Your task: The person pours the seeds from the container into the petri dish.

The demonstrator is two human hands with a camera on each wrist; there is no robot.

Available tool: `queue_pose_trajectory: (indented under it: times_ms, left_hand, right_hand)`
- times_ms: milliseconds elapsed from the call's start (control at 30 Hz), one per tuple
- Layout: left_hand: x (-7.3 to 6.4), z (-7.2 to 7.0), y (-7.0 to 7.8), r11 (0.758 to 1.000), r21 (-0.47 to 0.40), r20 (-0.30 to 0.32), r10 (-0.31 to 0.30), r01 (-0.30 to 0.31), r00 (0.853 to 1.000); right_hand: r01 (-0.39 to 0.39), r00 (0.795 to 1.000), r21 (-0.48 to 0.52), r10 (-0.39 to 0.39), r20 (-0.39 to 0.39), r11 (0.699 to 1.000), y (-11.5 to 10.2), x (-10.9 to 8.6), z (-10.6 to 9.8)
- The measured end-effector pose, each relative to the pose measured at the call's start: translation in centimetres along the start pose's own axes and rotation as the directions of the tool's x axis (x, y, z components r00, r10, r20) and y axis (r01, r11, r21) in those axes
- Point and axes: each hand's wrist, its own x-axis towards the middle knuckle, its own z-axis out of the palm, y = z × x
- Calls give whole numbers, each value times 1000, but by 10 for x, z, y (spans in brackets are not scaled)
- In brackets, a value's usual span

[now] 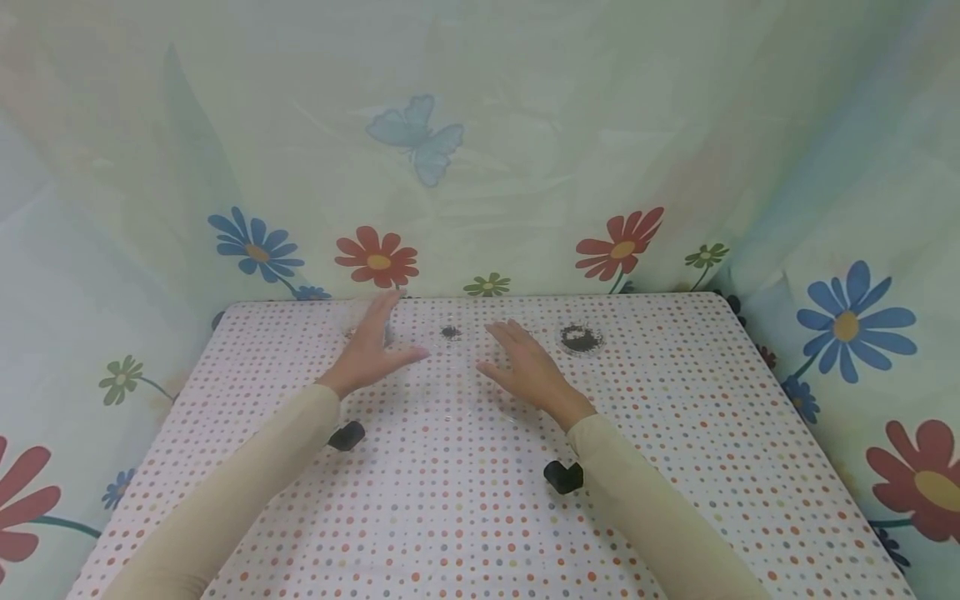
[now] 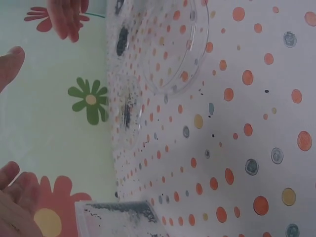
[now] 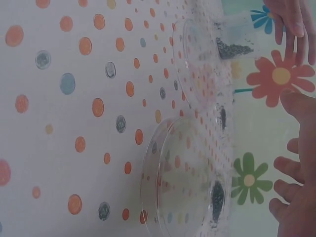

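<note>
My left hand (image 1: pixel 369 350) is raised above the table with its fingers extended and thumb spread apart. Opposite it, my right hand (image 1: pixel 528 367) is held with its fingers spread; neither hand holds anything. Beside the left hand stands a clear plastic container (image 3: pixel 232 27) with dark granules in it, mostly hidden by that hand in the head view. Two clear round dishes lie in front of the hands; the right wrist view shows the nearer dish (image 3: pixel 159 182) and the farther dish (image 3: pixel 181 64). Behind them, dark granules (image 1: pixel 450 332) sit in a small clear dish.
Right of the right hand, another clear dish (image 1: pixel 600 340) holds dark granules. A few dark specks (image 2: pixel 210 116) are scattered on the dotted tablecloth (image 1: pixel 450 517). Flower-printed curtain (image 1: pixel 525 150) closes off the table's back and sides. Black wrist devices (image 1: pixel 564 477) hang below the sleeves.
</note>
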Motion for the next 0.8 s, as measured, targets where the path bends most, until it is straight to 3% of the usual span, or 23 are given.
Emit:
queue_pose_trajectory:
  times_ms: [467, 667, 800]
  left_hand:
    - [1, 11, -1, 999, 22, 79, 38, -39, 996]
    - [0, 19, -1, 999, 42, 141, 23, -29, 990]
    - [-1, 27, -3, 997, 53, 177, 51, -61, 983]
  right_hand:
    - [-5, 1000, 15, 5, -15, 1000, 2, 3, 4]
    - [-11, 999, 1, 11, -33, 1000, 4, 7, 7]
    - [-8, 999, -17, 7, -40, 1000, 9, 11, 8]
